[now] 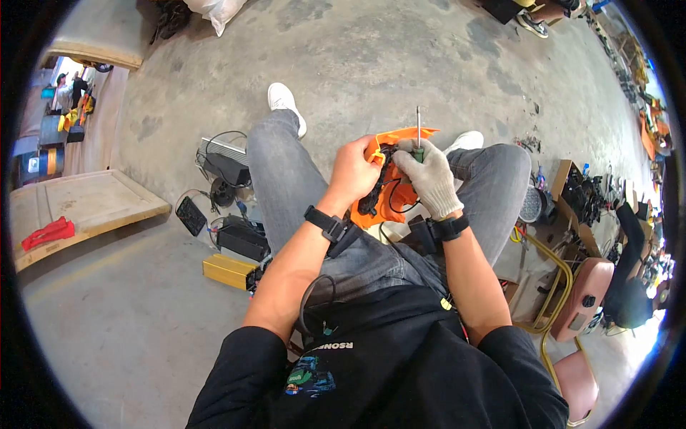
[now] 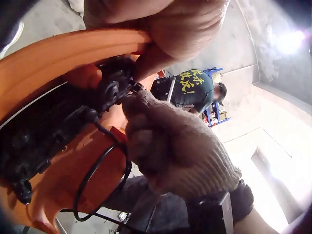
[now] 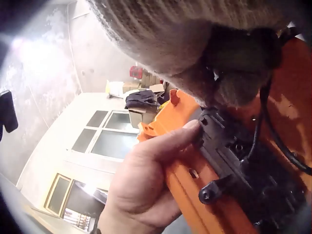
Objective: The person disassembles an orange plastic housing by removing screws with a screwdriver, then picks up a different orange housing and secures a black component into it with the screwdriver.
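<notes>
An orange plastic housing (image 1: 400,136) lies over the person's lap, between the knees. The bare left hand (image 1: 354,171) grips its edge, with the thumb reaching in beside a black assembly (image 2: 48,131) fitted along the inside. In a knitted white glove, the right hand (image 1: 430,182) holds a screwdriver (image 1: 419,125) by its green handle, the metal shaft pointing forward, away from the body. Gloved fingertips meet the end of the black assembly, close to the left thumb. What they pinch there is hidden. A thin black cable (image 2: 78,195) loops out of the housing.
Left of the person, a gold metal box (image 1: 227,272), a black box (image 1: 241,237) and a finned silver unit (image 1: 223,154) stand on the floor. A low wooden board (image 1: 93,207) lies farther left. On the right are a cardboard box (image 1: 563,177) and a chair (image 1: 582,300).
</notes>
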`<state>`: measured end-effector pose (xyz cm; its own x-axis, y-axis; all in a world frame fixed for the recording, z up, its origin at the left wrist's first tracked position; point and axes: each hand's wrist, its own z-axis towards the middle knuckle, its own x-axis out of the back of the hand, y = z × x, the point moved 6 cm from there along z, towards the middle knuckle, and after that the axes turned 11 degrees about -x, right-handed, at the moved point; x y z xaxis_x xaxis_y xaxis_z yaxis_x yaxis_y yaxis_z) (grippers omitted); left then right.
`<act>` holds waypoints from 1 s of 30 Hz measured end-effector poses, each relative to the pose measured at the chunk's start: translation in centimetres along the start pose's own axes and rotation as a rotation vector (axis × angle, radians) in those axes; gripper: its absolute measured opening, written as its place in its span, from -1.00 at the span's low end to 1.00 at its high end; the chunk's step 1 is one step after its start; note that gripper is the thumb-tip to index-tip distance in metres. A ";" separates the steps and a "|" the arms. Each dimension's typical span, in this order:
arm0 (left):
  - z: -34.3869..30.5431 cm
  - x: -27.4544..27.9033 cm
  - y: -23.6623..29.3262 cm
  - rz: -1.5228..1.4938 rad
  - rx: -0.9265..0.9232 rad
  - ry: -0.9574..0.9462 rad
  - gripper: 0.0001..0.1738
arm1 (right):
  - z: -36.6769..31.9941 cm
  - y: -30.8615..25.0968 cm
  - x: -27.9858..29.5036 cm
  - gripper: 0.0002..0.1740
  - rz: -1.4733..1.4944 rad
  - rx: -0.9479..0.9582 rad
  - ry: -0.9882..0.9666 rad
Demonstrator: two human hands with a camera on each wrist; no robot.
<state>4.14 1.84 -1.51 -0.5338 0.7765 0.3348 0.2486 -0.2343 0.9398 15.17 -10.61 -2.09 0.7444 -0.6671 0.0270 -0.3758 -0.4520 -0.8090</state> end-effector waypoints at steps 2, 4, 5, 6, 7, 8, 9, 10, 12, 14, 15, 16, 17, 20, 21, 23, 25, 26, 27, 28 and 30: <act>0.0 0.0 0.1 0.000 0.006 0.002 -0.71 | -0.2 -0.5 0.2 -0.67 -0.153 0.082 0.122; -0.1 0.1 0.3 -0.002 0.013 0.004 -0.71 | -0.7 -1.2 0.1 -0.68 -0.275 0.174 0.193; 0.0 0.2 0.4 0.017 -0.008 0.014 -0.71 | -1.1 -1.9 0.1 -0.69 -0.395 0.265 0.264; 0.0 0.3 0.6 0.035 -0.028 0.024 -0.71 | -1.2 -1.8 0.0 -0.69 -0.396 0.266 0.264; 0.0 0.3 0.7 0.035 -0.029 0.025 -0.71 | -1.3 -1.9 -0.2 -0.71 -0.406 0.305 0.284; 0.0 0.4 0.7 0.043 -0.029 0.029 -0.71 | -1.4 -2.1 -0.3 -0.72 -0.417 0.345 0.305; 0.0 0.4 0.8 0.050 -0.029 0.032 -0.72 | -1.4 -2.0 -0.4 -0.72 -0.418 0.345 0.304; 0.0 0.4 0.9 0.049 -0.029 0.033 -0.72 | -1.5 -2.1 -0.6 -0.74 -0.445 0.362 0.313; -0.1 0.3 1.1 0.053 -0.034 0.033 -0.72 | -1.6 -2.3 -0.7 -0.75 -0.472 0.380 0.322; -0.1 0.3 1.1 0.050 -0.046 0.041 -0.72 | -1.9 -2.8 -0.8 -0.78 -0.548 0.411 0.335; -0.1 0.3 1.2 0.047 -0.058 0.047 -0.72 | -1.9 -2.9 -0.8 -0.78 -0.548 0.413 0.335; -0.1 0.3 1.2 0.047 -0.059 0.048 -0.72 | -2.0 -3.0 -0.9 -0.78 -0.585 0.426 0.341; -0.1 0.3 1.2 0.054 -0.065 0.049 -0.73 | -2.0 -3.2 -1.0 -0.79 -0.624 0.439 0.348; -0.1 0.2 1.5 0.062 -0.080 0.048 -0.73 | -2.1 -3.3 -1.1 -0.79 -0.680 0.433 0.347; -0.1 0.2 1.7 0.067 -0.087 0.047 -0.73 | -2.1 -3.3 -1.1 -0.78 -0.695 0.438 0.361; -0.1 0.2 1.8 0.074 -0.090 0.042 -0.73 | -2.3 -3.4 -1.2 -0.79 -0.702 0.439 0.369; -0.2 0.2 1.9 0.068 -0.099 0.044 -0.72 | -2.1 -3.2 -1.2 -0.80 -0.707 0.477 0.389; -0.2 0.2 1.9 0.067 -0.109 0.046 -0.72 | -2.1 -3.1 -1.3 -0.81 -0.710 0.479 0.389; -0.1 0.3 2.0 0.065 -0.082 0.034 -0.72 | -2.1 -3.1 -1.3 -0.81 -0.718 0.478 0.393; -0.1 0.2 2.1 0.063 -0.055 0.021 -0.72 | -2.0 -3.0 -1.3 -0.80 -0.726 0.477 0.395; -0.2 0.1 1.8 0.026 -0.093 0.050 -0.75 | -1.8 -2.8 -1.5 -0.79 -0.735 0.478 0.388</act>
<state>4.36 1.35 0.27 -0.5686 0.7399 0.3596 0.1879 -0.3087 0.9324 14.13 -9.46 1.17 0.4370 -0.5013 0.7468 0.4418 -0.6036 -0.6637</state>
